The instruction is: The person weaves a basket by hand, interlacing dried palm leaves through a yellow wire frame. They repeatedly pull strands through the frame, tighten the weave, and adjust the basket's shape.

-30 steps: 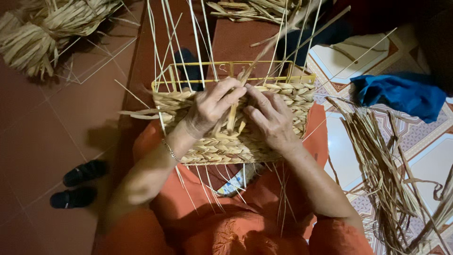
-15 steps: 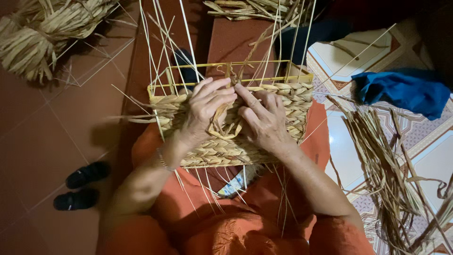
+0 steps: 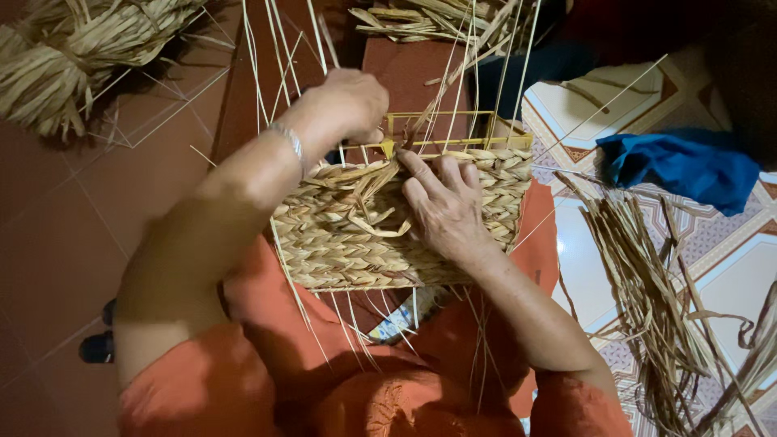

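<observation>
Straw-coloured plaited fibre is covering most of a rectangular basket (image 3: 380, 235) that is resting on the person's lap, against the orange garment (image 3: 267, 356). The yellow wire frame (image 3: 453, 129) is showing bare along the rim at 12 o'clock.

Left hand (image 3: 352, 101): raised at 11 o'clock of the basket, fingers curled closed; it appears to be pulling a strand up past the rim, though what it grips I cannot tell.

Right hand (image 3: 445, 206): lying flat on the woven face, fingers spread, pressing the plait down, holding nothing.

Step, as I judge it: weaving the top rows, tightening one strand. The next move calls for steady tension while tucking the strand behind the thin upright stakes (image 3: 275, 48).

Loose fibre (image 3: 655, 299) is lying at 3 o'clock on the floor, a blue cloth (image 3: 688, 166) at 2 o'clock.
</observation>
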